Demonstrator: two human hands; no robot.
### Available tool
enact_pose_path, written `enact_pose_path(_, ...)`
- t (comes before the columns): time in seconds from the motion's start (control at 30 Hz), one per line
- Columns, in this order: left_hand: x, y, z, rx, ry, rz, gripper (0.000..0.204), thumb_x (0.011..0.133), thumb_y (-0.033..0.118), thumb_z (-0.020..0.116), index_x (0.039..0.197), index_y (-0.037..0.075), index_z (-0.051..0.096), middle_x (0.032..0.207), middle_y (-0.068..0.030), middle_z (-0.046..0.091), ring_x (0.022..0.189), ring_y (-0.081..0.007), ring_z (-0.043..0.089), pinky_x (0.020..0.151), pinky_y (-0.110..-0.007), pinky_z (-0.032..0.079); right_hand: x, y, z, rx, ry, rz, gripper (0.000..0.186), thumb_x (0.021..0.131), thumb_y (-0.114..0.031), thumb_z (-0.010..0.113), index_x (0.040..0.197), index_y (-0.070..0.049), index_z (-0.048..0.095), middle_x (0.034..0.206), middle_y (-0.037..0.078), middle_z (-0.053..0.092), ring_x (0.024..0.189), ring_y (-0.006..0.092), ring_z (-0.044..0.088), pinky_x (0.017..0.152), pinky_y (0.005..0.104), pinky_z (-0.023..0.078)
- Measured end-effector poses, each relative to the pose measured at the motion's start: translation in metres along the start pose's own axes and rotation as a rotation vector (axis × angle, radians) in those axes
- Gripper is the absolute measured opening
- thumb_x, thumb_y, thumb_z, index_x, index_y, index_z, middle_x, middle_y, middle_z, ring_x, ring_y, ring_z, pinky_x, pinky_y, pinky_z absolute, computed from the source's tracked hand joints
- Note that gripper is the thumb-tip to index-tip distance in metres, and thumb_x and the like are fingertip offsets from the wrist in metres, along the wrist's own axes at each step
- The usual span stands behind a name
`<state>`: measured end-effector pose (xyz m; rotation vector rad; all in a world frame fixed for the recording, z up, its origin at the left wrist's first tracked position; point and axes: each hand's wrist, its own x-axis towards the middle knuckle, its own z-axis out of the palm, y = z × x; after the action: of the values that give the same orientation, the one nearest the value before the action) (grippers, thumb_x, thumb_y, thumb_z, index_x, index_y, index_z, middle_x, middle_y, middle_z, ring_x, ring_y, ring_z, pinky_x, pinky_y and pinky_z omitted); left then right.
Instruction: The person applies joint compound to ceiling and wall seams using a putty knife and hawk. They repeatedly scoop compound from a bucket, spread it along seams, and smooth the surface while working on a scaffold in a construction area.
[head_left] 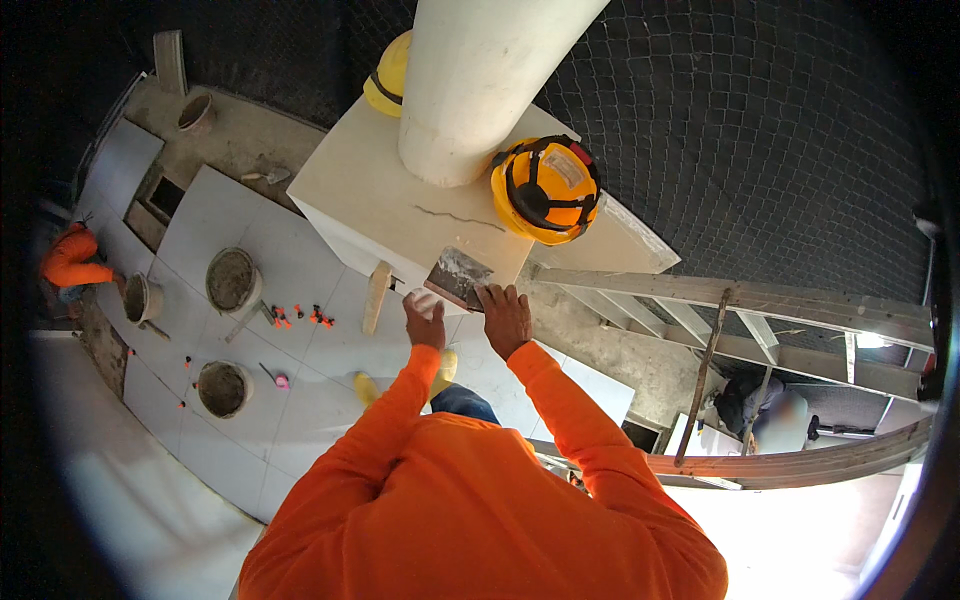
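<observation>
Single head view, left lens of the side-by-side pair you wear. Looks steeply down over your orange shirt [480,510], closest, filling the lower edge. Left hand [425,322] and right hand [507,315] sit mid-frame; tiled floor [325,350] farther below. Wide fisheye, upright; rim dark, edges bowed.

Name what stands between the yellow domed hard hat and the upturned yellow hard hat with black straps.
In the head view, a white cylindrical column stands between the yellow domed hard hat and the upturned hard hat.

Pale tiled floor [205,210], bare concrete strip [240,125], round white column [480,80], dark mesh netting [740,130], bright light [873,340] at right
</observation>
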<state>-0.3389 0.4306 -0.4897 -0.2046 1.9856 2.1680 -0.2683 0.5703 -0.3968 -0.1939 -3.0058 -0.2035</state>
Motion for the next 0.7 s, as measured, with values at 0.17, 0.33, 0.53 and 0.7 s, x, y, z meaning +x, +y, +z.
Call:
enact_pose_path(0.17,0.014,-0.006,0.025,-0.537,-0.146,-0.57,0.022,0.095,0.005,0.064,0.114,0.001,0.054,0.103,-0.0156,0.069,0.087,-0.0265,0.072,0.076,-0.039,0.061,-0.011,-0.015,-0.008,-0.071,-0.128,-0.044,0.045,0.089,-0.013,0.057,0.134,-0.014,0.059,0.12,0.004,0.061,0.105,0.0256,0.056,0.084,0.0428,0.047)
enact_pose_path(0.33,0.016,-0.002,0.028,-0.517,-0.164,-0.509,0.013,0.096,0.004,0.063,0.105,0.003,0.054,0.094,-0.0119,0.071,0.085,-0.0243,0.072,0.074,-0.038,0.062,0.0,-0.017,-0.006,-0.068,-0.033,-0.022,0.043,0.09,-0.016,0.057,0.132,-0.012,0.059,0.121,0.005,0.061,0.108,0.0274,0.056,0.088,0.0461,0.048)
enact_pose_path(0.53,0.023,-0.001,0.04,-0.402,-0.144,-0.51,0.011,0.096,0.004,0.062,0.104,0.003,0.056,0.098,-0.0119,0.071,0.086,-0.0241,0.072,0.071,-0.036,0.062,0.014,-0.011,-0.004,-0.078,-0.057,-0.076,0.045,0.089,-0.014,0.057,0.133,-0.01,0.058,0.123,0.008,0.06,0.108,0.0288,0.056,0.085,0.045,0.048)
enact_pose_path(0.7,0.025,-0.009,0.036,-0.52,-0.168,-0.498,0.013,0.094,0.003,0.063,0.105,0.003,0.057,0.099,-0.0133,0.07,0.085,-0.0241,0.07,0.072,-0.039,0.063,0.024,-0.019,0.0,-0.078,0.034,-0.015,0.045,0.088,-0.014,0.059,0.132,-0.008,0.058,0.118,0.01,0.059,0.108,0.0294,0.056,0.083,0.0432,0.05)
